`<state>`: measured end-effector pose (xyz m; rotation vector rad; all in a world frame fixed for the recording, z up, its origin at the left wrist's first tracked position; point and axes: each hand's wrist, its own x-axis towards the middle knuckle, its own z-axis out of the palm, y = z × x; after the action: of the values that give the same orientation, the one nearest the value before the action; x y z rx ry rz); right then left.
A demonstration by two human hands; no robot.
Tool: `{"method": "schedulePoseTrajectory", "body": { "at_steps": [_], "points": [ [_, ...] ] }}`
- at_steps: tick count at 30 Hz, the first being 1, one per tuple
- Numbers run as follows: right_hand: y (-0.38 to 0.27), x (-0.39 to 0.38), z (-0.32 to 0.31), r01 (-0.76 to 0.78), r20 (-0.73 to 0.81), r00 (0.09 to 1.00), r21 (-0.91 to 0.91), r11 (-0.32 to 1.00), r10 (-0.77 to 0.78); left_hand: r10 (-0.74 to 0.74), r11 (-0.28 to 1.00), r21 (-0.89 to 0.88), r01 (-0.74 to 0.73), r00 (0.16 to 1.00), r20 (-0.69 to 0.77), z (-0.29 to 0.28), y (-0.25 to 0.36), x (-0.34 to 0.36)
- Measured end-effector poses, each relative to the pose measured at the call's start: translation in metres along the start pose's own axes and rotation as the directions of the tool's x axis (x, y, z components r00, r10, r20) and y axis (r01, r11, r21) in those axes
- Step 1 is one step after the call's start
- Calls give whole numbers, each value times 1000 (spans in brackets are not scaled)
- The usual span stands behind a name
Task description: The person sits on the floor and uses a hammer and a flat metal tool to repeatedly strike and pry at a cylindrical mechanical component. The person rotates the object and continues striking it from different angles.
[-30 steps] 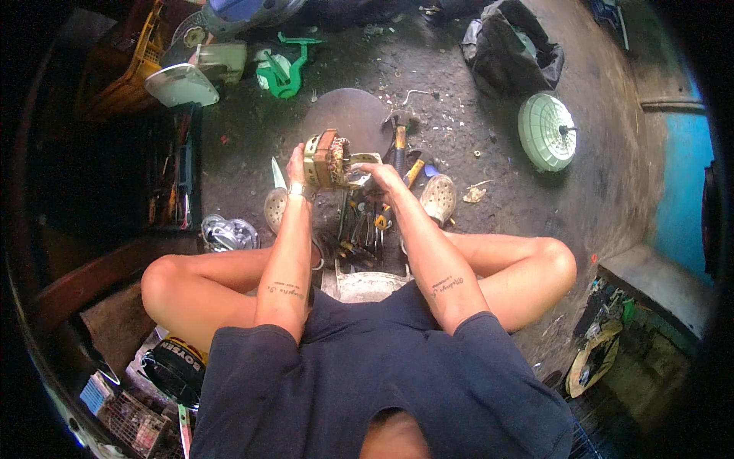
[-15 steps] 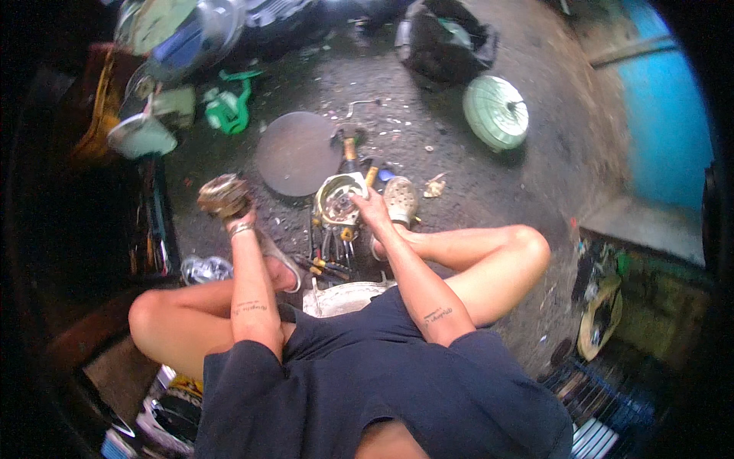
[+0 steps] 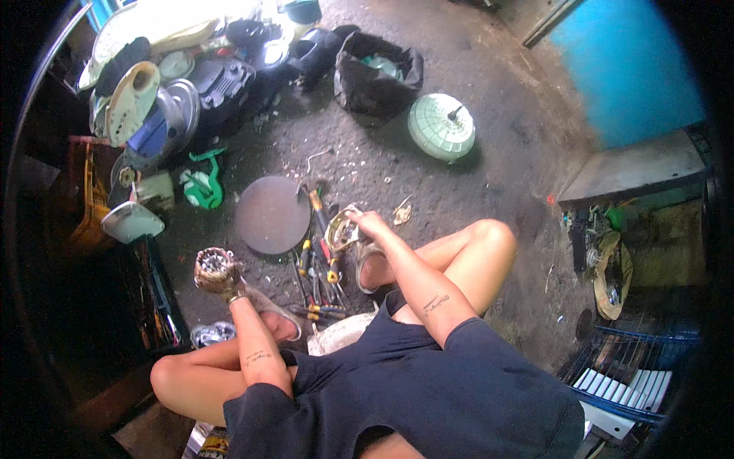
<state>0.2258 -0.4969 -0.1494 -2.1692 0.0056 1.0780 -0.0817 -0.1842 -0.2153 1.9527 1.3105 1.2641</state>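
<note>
My left hand (image 3: pixel 229 284) grips a motor stator (image 3: pixel 214 265) with wound copper coils, out to the left beside the round dark metal disc (image 3: pixel 273 215). My right hand (image 3: pixel 370 222) holds a pale metal motor housing (image 3: pixel 339 229) by its rim, its fingers closed on it, over the right edge of the tools. Below and between the hands lie a hammer (image 3: pixel 322 212) and several pliers and screwdrivers (image 3: pixel 316 310) with yellow-and-black handles. A white seat edge (image 3: pixel 340 336) shows by my lap.
A green plastic part (image 3: pixel 202 187), a pale green fan housing (image 3: pixel 442 122), a black bag (image 3: pixel 378 73) and piled covers (image 3: pixel 157 118) lie on the grimy floor (image 3: pixel 497 183). Dark shelving stands left; a metal ledge (image 3: pixel 631 164) and blue wire rack (image 3: pixel 619 382) are right.
The stator and housing, together a second ago, are now apart. My left hand has moved left and down with the stator, my right keeps the housing. The view has swung round, showing more piled covers.
</note>
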Motion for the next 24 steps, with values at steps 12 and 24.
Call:
{"method": "schedulePoseTrajectory", "body": {
  "at_steps": [12, 24],
  "points": [
    [-184, 3, -195, 417, -268, 909, 536, 734, -320, 52, 978, -202, 58, 866, 497, -8, 164, -9],
    [-45, -67, 26, 444, 138, 870, 201, 873, -474, 423, 889, -298, -348, 874, 239, 19, 154, -41]
  ]
}}
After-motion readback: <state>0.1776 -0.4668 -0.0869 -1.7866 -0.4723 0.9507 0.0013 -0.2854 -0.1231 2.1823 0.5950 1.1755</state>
